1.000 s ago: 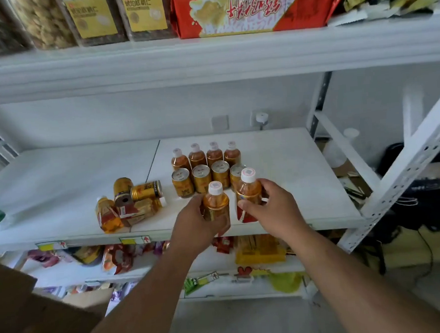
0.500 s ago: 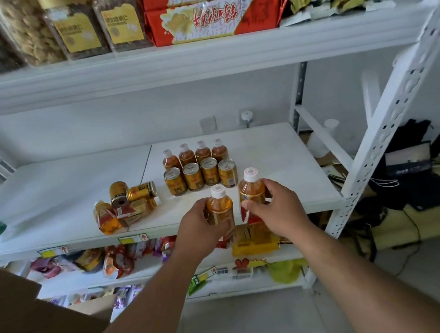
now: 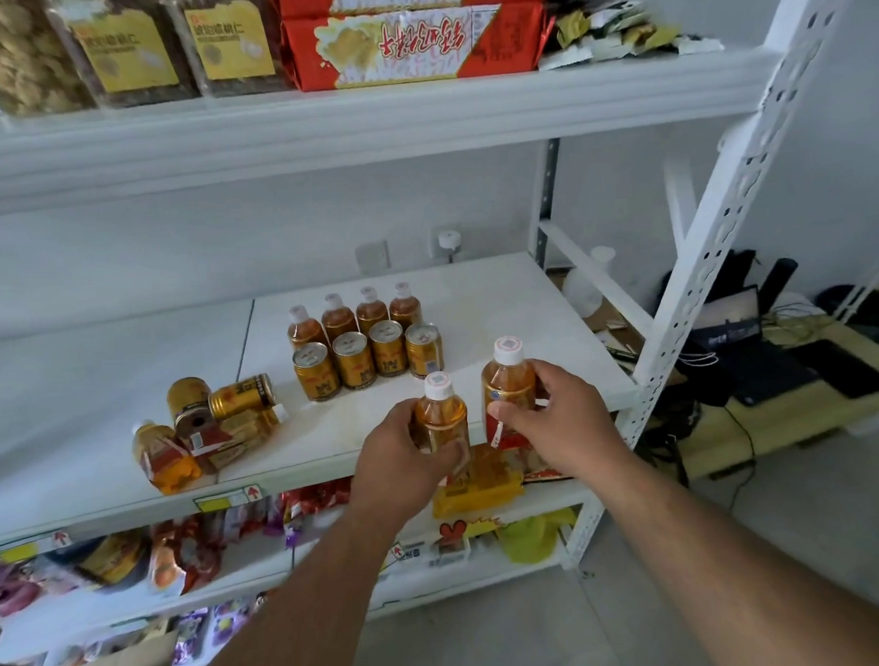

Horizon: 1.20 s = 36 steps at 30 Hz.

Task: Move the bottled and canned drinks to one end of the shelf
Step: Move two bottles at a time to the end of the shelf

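My left hand [image 3: 404, 456] grips an orange tea bottle with a white cap [image 3: 439, 410] at the front edge of the white middle shelf [image 3: 502, 303]. My right hand [image 3: 556, 418] grips a second, taller-held tea bottle [image 3: 508, 380] just to its right. Behind them stand a row of several gold cans [image 3: 367, 360] and a row of several tea bottles [image 3: 354, 315], upright and tight together. To the left lies a loose heap of tipped gold cans [image 3: 240, 396] and bottles [image 3: 159, 458].
The white perforated upright [image 3: 719, 233] of the rack stands just right of my right hand. The top shelf carries snack jars [image 3: 126, 48] and red boxes [image 3: 409, 41]. Snack packets [image 3: 183, 554] fill the lower shelf. A low bench with dark gear [image 3: 790, 373] sits to the right.
Both hands, each holding its bottle, have shifted rightward along the shelf front, away from the rows of cans. The right-hand bottle now sits higher and farther from the left one.
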Each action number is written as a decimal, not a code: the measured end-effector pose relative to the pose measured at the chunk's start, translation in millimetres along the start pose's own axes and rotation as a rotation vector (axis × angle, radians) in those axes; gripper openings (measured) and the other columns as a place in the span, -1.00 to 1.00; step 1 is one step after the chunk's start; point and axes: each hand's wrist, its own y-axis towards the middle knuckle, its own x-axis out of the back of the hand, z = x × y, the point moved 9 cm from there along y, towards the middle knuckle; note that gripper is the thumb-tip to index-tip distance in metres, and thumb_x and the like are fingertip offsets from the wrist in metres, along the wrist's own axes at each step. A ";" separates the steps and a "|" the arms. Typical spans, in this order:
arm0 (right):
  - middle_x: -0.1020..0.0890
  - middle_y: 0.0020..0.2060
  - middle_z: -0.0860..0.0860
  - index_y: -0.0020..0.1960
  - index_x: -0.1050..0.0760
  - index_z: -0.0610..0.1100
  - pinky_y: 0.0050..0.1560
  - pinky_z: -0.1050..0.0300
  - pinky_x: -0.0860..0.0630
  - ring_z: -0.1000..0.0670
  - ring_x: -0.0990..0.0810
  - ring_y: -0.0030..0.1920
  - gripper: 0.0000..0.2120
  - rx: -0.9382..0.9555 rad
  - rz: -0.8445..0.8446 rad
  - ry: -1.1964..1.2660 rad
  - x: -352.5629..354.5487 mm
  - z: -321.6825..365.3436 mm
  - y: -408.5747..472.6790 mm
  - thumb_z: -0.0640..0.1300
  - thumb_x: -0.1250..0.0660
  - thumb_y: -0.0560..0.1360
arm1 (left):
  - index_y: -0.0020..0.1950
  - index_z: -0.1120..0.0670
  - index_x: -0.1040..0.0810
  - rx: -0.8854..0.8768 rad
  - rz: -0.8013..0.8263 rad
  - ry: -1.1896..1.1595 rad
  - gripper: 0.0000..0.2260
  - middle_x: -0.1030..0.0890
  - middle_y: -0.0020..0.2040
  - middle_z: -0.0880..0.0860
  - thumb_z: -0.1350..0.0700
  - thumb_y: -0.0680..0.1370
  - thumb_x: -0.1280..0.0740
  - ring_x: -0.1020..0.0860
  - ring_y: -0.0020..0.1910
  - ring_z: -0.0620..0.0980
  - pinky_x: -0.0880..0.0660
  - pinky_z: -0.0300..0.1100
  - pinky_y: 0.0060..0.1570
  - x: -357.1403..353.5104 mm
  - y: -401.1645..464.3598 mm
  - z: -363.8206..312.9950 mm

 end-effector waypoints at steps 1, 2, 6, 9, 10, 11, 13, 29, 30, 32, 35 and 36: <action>-0.58 -0.06 0.28 0.20 -0.54 0.14 -0.15 0.45 -0.31 0.37 -0.49 -0.10 -0.68 -0.005 -0.003 0.004 1.4 -2.6 0.4 0.06 -0.51 0.47 | 0.24 -0.08 -0.50 -0.007 0.004 0.002 -0.57 -0.57 -0.08 -0.22 0.05 0.41 -0.52 -0.53 -0.11 -0.24 -0.52 -0.20 -0.12 -1.8 1.7 -1.1; -0.59 -0.04 0.27 0.21 -0.55 0.13 -0.14 0.45 -0.31 0.36 -0.50 -0.09 -0.66 -0.011 -0.006 0.008 3.2 -4.8 1.3 0.06 -0.51 0.47 | 0.23 -0.09 -0.50 -0.013 0.010 0.001 -0.57 -0.58 -0.09 -0.22 0.05 0.41 -0.52 -0.53 -0.11 -0.24 -0.51 -0.23 -0.14 -4.4 3.9 -2.5; -0.57 -0.06 0.29 0.21 -0.55 0.13 -0.15 0.46 -0.29 0.38 -0.47 -0.09 -0.67 -0.031 -0.014 0.012 12.6 -14.3 13.2 0.06 -0.51 0.48 | 0.23 -0.12 -0.49 -0.013 0.033 -0.018 -0.57 -0.58 -0.08 -0.25 0.05 0.40 -0.52 -0.54 -0.11 -0.26 -0.53 -0.26 -0.15 -17.2 18.3 -11.0; -0.59 -0.06 0.27 0.20 -0.55 0.12 -0.16 0.48 -0.28 0.36 -0.50 -0.08 -0.67 -0.028 -0.022 0.017 20.8 -22.6 30.8 0.06 -0.51 0.47 | 0.25 -0.12 -0.49 -0.012 0.045 -0.028 -0.56 -0.57 -0.05 -0.28 0.04 0.41 -0.51 -0.53 -0.09 -0.32 -0.46 -0.32 -0.16 -30.3 34.5 -19.4; -0.59 -0.04 0.26 0.21 -0.55 0.12 -0.15 0.48 -0.28 0.31 -0.52 -0.05 -0.67 -0.026 -0.021 0.019 23.8 -25.1 37.6 0.06 -0.51 0.47 | 0.25 -0.12 -0.49 -0.014 0.045 -0.027 -0.56 -0.58 -0.05 -0.28 0.04 0.41 -0.51 -0.53 -0.08 -0.33 -0.44 -0.35 -0.16 -35.1 40.3 -22.8; -0.59 -0.02 0.25 0.22 -0.55 0.12 -0.14 0.47 -0.28 0.27 -0.52 -0.02 -0.66 -0.024 -0.018 0.022 27.1 -28.2 44.9 0.06 -0.51 0.47 | 0.24 -0.13 -0.49 -0.018 0.041 -0.024 -0.56 -0.58 -0.05 -0.28 0.04 0.41 -0.51 -0.53 -0.08 -0.33 -0.43 -0.36 -0.16 -39.9 46.4 -26.3; -0.59 0.00 0.24 0.22 -0.54 0.12 -0.13 0.47 -0.28 0.22 -0.53 0.02 -0.66 -0.023 -0.012 0.032 35.8 -34.5 60.5 0.06 -0.51 0.47 | 0.22 -0.14 -0.47 -0.019 0.034 -0.018 -0.58 -0.57 -0.06 -0.29 0.05 0.41 -0.51 -0.53 -0.08 -0.34 -0.42 -0.39 -0.17 -50.1 58.9 -34.4; -0.60 0.26 0.12 0.36 -0.44 0.15 0.27 -0.06 -0.48 -0.02 -0.55 0.29 -0.48 -0.030 0.025 -0.047 88.1 -81.0 170.5 0.20 -0.47 0.46 | 0.27 -0.08 -0.48 0.027 -0.038 0.069 -0.53 -0.58 -0.01 -0.20 0.02 0.40 -0.53 -0.56 -0.04 -0.17 -0.52 -0.23 -0.10 -114.6 145.6 -83.2; -0.59 0.28 0.11 0.38 -0.43 0.14 0.28 -0.07 -0.47 -0.03 -0.54 0.30 -0.47 -0.037 0.026 -0.045 88.2 -81.8 175.7 0.20 -0.47 0.47 | 0.28 -0.08 -0.48 0.031 -0.041 0.079 -0.53 -0.58 -0.01 -0.19 0.02 0.40 -0.53 -0.56 -0.03 -0.16 -0.53 -0.22 -0.09 -115.3 151.2 -83.7; -0.57 0.30 0.11 0.41 -0.41 0.13 0.30 -0.08 -0.46 -0.04 -0.53 0.33 -0.44 -0.046 0.031 -0.037 86.5 -83.5 187.2 0.20 -0.47 0.47 | 0.28 -0.07 -0.49 0.025 -0.046 0.091 -0.53 -0.58 0.01 -0.18 0.01 0.40 -0.53 -0.56 -0.02 -0.15 -0.54 -0.21 -0.09 -116.9 163.2 -84.0; -0.56 0.33 0.10 0.43 -0.39 0.12 0.33 -0.08 -0.44 -0.05 -0.52 0.36 -0.42 -0.058 0.034 -0.038 83.2 -83.9 201.8 0.19 -0.46 0.48 | 0.28 -0.07 -0.49 0.029 -0.041 0.102 -0.53 -0.60 0.03 -0.16 0.01 0.41 -0.52 -0.57 -0.01 -0.12 -0.55 -0.19 -0.08 -118.5 179.7 -82.8; -0.55 0.35 0.09 0.45 -0.38 0.11 0.34 -0.08 -0.43 -0.06 -0.51 0.37 -0.41 -0.067 0.027 -0.038 80.1 -82.7 210.9 0.18 -0.46 0.48 | 0.29 -0.07 -0.48 0.030 -0.032 0.095 -0.52 -0.61 0.04 -0.15 0.01 0.41 -0.52 -0.58 0.00 -0.10 -0.57 -0.17 -0.06 -118.5 191.0 -79.4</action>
